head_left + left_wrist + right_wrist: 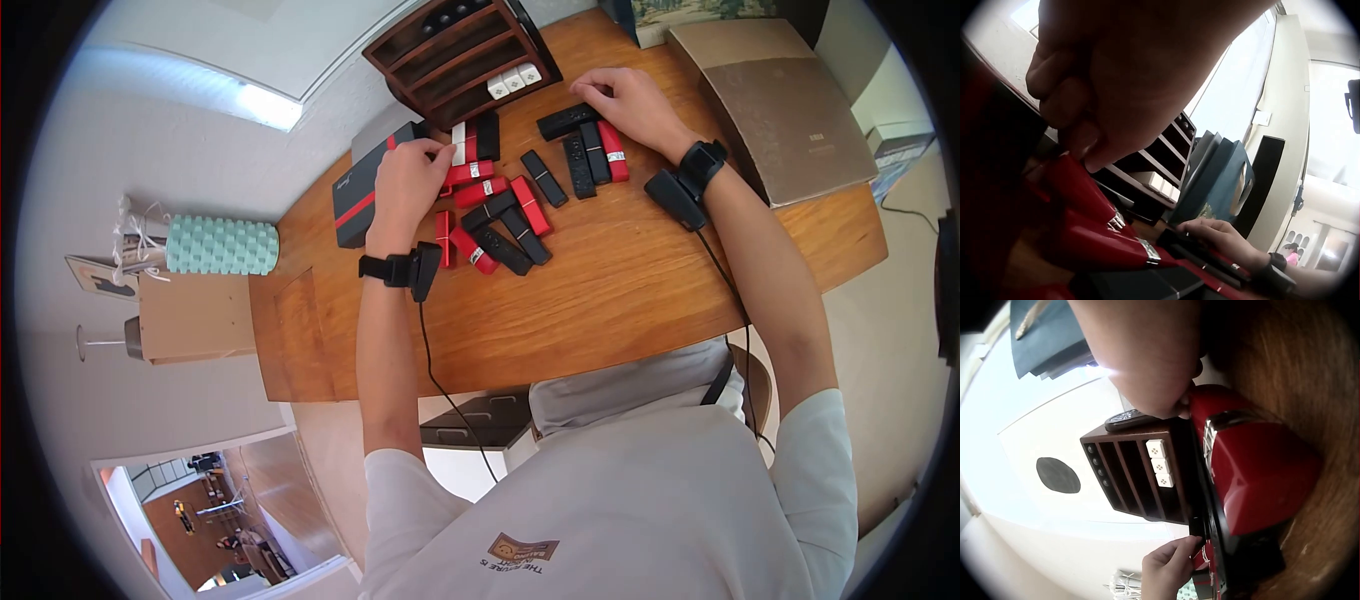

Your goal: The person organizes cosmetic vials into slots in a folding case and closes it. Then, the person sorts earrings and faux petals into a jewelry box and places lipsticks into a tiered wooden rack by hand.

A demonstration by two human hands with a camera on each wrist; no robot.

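Note:
My left hand (408, 185) is beside a dark box (352, 205) with a red stripe. Its fingers are curled, with the tips at the end of a red packet (470, 172); whether they pinch anything is unclear. A white packet (458, 145) and a black one (488, 135) lie by the fingertips. Loosely bent, my right hand (635, 105) has its fingertips just behind a black packet (565, 121), and no held thing shows. Below it, black packets (579, 166) and a red packet (612, 152) lie side by side. More red packets (530, 205) and black ones (501, 250) form a loose cluster between the hands.
A dark wooden rack (450, 65) with white cubes (514, 80) stands at the back of the table (600, 270). To the right lies a large brown box (795, 120). A green textured cylinder (222, 245) is beyond the left edge. Cables hang from both wrist cameras.

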